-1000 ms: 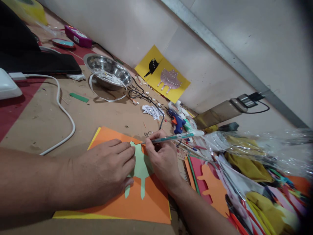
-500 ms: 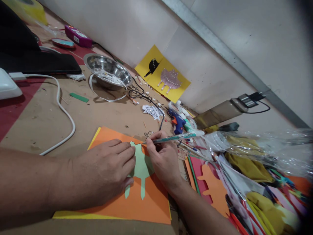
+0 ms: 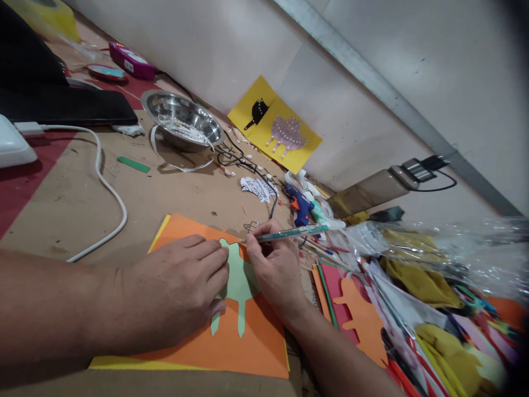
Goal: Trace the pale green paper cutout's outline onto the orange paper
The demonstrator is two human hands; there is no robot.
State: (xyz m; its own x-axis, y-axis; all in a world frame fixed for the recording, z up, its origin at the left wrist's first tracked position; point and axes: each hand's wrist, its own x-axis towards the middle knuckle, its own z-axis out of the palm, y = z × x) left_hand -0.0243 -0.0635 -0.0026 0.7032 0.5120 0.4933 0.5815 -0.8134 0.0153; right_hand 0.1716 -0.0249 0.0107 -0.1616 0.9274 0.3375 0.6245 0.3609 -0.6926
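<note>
My left hand (image 3: 177, 289) lies flat with fingers stretched out, pressing a pale green paper cutout (image 3: 237, 286) onto an orange sheet (image 3: 231, 342). That sheet rests on a yellow sheet (image 3: 124, 364). My right hand (image 3: 275, 270) is closed round a teal pen (image 3: 289, 233), whose tip touches the top edge of the green cutout. Part of the cutout is hidden under both hands.
A steel bowl (image 3: 182, 118) and a white cable (image 3: 105, 187) lie at the back left, a black device (image 3: 61, 105) beyond them. A blue glue gun (image 3: 300, 205), a yellow card (image 3: 275, 124) against the wall, an orange cutout (image 3: 361, 322) and bagged coloured paper (image 3: 433, 286) crowd the right.
</note>
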